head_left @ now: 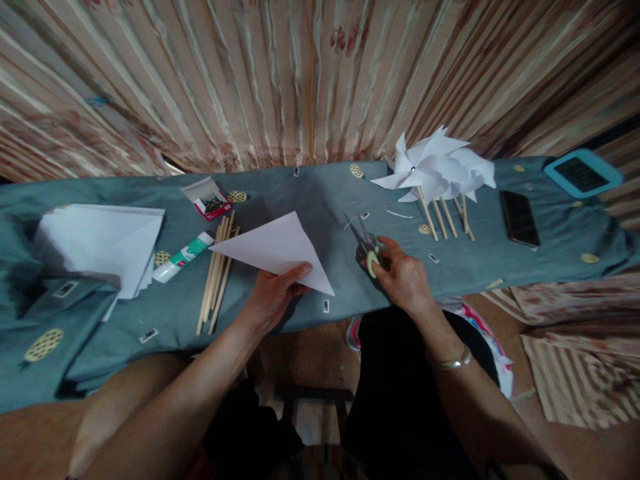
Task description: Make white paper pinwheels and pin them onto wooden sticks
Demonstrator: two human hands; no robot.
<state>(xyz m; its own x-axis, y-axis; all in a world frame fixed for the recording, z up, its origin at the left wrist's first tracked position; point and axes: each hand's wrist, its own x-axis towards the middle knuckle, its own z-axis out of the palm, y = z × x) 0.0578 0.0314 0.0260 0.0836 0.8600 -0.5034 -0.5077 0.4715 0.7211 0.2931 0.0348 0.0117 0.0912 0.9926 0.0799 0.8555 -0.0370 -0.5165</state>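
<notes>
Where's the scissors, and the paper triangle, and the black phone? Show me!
Scissors [371,261]: head view, on the pale yellow handle loop.
Paper triangle [276,247]: head view, on the middle of its white face.
Black phone [520,218]: head view, on the middle of its dark upper face.

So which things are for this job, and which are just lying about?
Probably for the job:
paper triangle, in the left hand
scissors, in the right hand
paper stack
wooden sticks
green-and-white tube
open box of small dark pieces
white pinwheels

Probably just lying about:
phone
blue-framed tablet
</notes>
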